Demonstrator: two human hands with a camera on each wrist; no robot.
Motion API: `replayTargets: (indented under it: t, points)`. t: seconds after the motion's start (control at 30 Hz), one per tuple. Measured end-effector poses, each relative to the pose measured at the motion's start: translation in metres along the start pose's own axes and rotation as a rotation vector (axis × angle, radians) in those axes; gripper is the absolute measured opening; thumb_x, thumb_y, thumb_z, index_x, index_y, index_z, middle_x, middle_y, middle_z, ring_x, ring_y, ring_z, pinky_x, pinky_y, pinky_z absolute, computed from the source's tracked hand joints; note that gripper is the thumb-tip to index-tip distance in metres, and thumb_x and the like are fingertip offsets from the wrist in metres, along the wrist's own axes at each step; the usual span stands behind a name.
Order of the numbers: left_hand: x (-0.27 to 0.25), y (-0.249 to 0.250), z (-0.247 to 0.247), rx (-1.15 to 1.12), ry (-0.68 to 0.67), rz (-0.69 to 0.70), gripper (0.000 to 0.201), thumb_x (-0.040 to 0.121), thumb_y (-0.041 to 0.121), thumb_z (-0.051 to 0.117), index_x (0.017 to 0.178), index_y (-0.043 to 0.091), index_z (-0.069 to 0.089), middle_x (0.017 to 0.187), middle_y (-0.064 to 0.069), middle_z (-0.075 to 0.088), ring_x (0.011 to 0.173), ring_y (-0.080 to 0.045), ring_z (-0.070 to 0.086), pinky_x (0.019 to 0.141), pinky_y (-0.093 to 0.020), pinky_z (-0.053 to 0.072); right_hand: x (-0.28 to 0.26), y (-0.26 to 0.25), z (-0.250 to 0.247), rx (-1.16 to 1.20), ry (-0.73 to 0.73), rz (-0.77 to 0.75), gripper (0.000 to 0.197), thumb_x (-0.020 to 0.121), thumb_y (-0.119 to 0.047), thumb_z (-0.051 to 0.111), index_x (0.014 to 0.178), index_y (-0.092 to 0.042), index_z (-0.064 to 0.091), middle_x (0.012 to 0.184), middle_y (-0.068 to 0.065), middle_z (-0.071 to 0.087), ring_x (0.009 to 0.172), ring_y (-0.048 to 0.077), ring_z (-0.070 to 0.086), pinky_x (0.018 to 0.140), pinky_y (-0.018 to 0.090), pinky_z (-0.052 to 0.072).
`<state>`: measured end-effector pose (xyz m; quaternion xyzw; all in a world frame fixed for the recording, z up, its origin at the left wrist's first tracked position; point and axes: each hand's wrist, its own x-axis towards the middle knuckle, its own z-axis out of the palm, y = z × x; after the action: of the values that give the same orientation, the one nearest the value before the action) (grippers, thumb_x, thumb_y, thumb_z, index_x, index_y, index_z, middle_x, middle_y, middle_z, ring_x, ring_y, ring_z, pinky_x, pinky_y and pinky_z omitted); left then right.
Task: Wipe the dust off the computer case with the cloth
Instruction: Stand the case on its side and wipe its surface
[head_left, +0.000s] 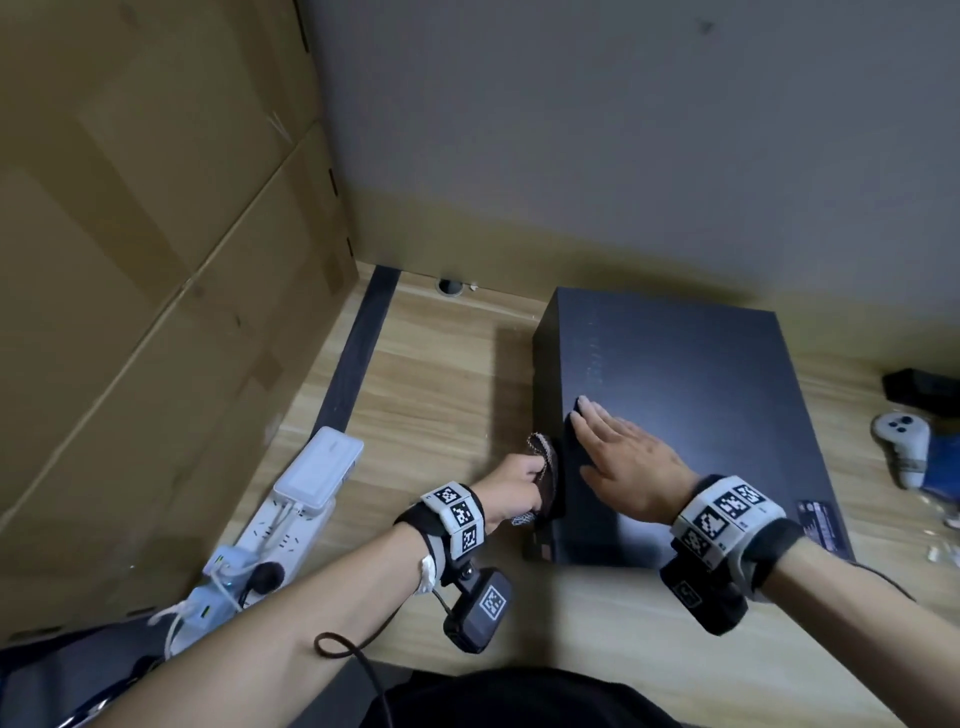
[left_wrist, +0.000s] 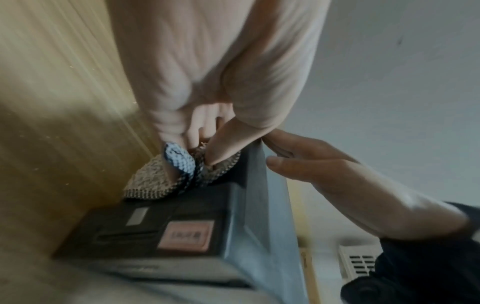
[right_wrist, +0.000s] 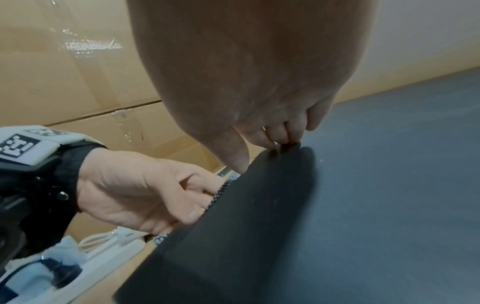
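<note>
A dark, flat computer case (head_left: 685, 395) lies on the wooden table. My left hand (head_left: 511, 486) grips a brown and grey knitted cloth (head_left: 545, 467) and presses it against the case's left side wall. In the left wrist view the cloth (left_wrist: 161, 176) is bunched under my thumb against the case (left_wrist: 233, 216), near a pink label. My right hand (head_left: 623, 462) lies flat on the case's top, fingers straight and reaching its left edge. The right wrist view shows those fingertips (right_wrist: 270, 142) on the top of the case (right_wrist: 363, 195), with the left hand (right_wrist: 145, 193) beside it.
Cardboard boxes (head_left: 156, 234) wall in the left side. A white power strip (head_left: 270, 525) with plugs and a charger lies at the lower left. A white game controller (head_left: 901, 441) and a black item (head_left: 922, 392) sit to the right of the case. The wall (head_left: 623, 130) stands behind.
</note>
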<state>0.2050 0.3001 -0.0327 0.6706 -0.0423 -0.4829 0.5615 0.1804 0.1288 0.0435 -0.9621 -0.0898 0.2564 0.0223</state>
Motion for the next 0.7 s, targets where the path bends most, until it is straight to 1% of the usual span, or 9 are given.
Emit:
replayTargets:
  t: [0.03, 0.1, 0.2, 0.27, 0.33, 0.4, 0.53, 0.67, 0.7]
  points:
    - [-0.002, -0.008, 0.001, 0.032, 0.003, 0.009, 0.027, 0.078, -0.023, 0.040, 0.073, 0.002, 0.051, 0.079, -0.007, 0.057, 0.077, -0.013, 0.054, 0.056, -0.016, 0.043, -0.006, -0.001, 0.005, -0.013, 0.007, 0.006, 0.071, 0.098, -0.027, 0.039, 0.158, -0.009, 0.005, 0.165, 0.012, -0.005, 0.153, 0.022, -0.001, 0.123, 0.032, 0.004]
    - [-0.005, -0.023, 0.003, 0.142, 0.004, 0.028, 0.019, 0.078, -0.014, 0.043, 0.069, 0.002, 0.046, 0.074, -0.005, 0.050, 0.075, -0.014, 0.045, 0.062, -0.026, 0.036, -0.016, -0.003, 0.014, -0.029, 0.036, 0.014, 0.069, 0.097, -0.022, 0.038, 0.158, -0.009, 0.007, 0.166, 0.012, -0.003, 0.153, 0.022, 0.001, 0.122, 0.031, 0.004]
    - [-0.008, -0.041, 0.005, 0.364, 0.013, -0.002, 0.032, 0.074, -0.015, 0.035, 0.062, 0.014, 0.040, 0.065, -0.002, 0.038, 0.073, -0.015, 0.037, 0.064, -0.027, 0.027, -0.029, -0.009, 0.023, -0.013, 0.062, 0.033, 0.070, 0.097, -0.023, 0.040, 0.158, -0.009, 0.010, 0.166, 0.011, 0.000, 0.153, 0.021, 0.003, 0.122, 0.030, 0.004]
    - [-0.008, -0.047, 0.005, 0.476, 0.039, -0.020, 0.030, 0.075, -0.012, 0.037, 0.063, 0.014, 0.044, 0.065, -0.005, 0.045, 0.072, -0.018, 0.044, 0.063, -0.027, 0.033, -0.036, -0.014, 0.030, -0.008, 0.044, 0.044, 0.072, 0.096, -0.027, 0.042, 0.158, -0.010, 0.009, 0.166, 0.011, -0.001, 0.153, 0.020, 0.002, 0.123, 0.030, 0.005]
    - [-0.003, -0.050, 0.004, 0.551, 0.035, -0.033, 0.028, 0.077, -0.009, 0.041, 0.064, 0.013, 0.050, 0.078, -0.015, 0.059, 0.079, -0.028, 0.056, 0.071, -0.032, 0.045, -0.040, -0.017, 0.034, 0.003, 0.021, 0.051, 0.075, 0.094, -0.026, 0.044, 0.158, -0.010, 0.008, 0.166, 0.010, -0.003, 0.153, 0.019, 0.000, 0.123, 0.030, 0.006]
    - [0.005, -0.054, 0.003, 0.603, 0.043, -0.038, 0.028, 0.077, -0.008, 0.042, 0.061, 0.014, 0.049, 0.080, -0.017, 0.060, 0.083, -0.034, 0.060, 0.075, -0.037, 0.049, -0.041, -0.018, 0.035, 0.015, 0.005, 0.053, 0.077, 0.091, -0.023, 0.045, 0.158, -0.010, 0.007, 0.166, 0.010, -0.003, 0.153, 0.019, 0.000, 0.124, 0.031, 0.008]
    - [0.003, -0.057, 0.005, 0.609, 0.116, -0.013, 0.032, 0.075, -0.009, 0.041, 0.053, 0.013, 0.038, 0.062, -0.006, 0.045, 0.069, -0.025, 0.044, 0.065, -0.027, 0.037, -0.039, -0.018, 0.027, -0.008, -0.019, 0.058, 0.079, 0.086, -0.015, 0.044, 0.157, -0.009, 0.011, 0.166, 0.011, 0.001, 0.153, 0.020, 0.006, 0.124, 0.033, 0.010]
    - [-0.006, -0.064, 0.007, 0.439, 0.150, 0.026, 0.030, 0.070, -0.007, 0.038, 0.066, 0.011, 0.062, 0.071, -0.010, 0.063, 0.078, -0.022, 0.057, 0.069, -0.024, 0.037, -0.039, -0.023, 0.017, -0.005, -0.071, 0.074, 0.078, 0.086, -0.013, 0.042, 0.157, -0.010, 0.011, 0.166, 0.011, -0.001, 0.153, 0.019, 0.007, 0.124, 0.033, 0.006]
    - [-0.009, -0.065, 0.008, 0.371, 0.160, 0.044, 0.030, 0.068, -0.004, 0.038, 0.068, 0.011, 0.064, 0.072, -0.005, 0.061, 0.079, -0.019, 0.056, 0.069, -0.024, 0.038, -0.039, -0.023, 0.016, -0.005, -0.076, 0.070, 0.078, 0.086, -0.012, 0.041, 0.157, -0.010, 0.011, 0.166, 0.011, -0.001, 0.153, 0.019, 0.007, 0.124, 0.033, 0.007]
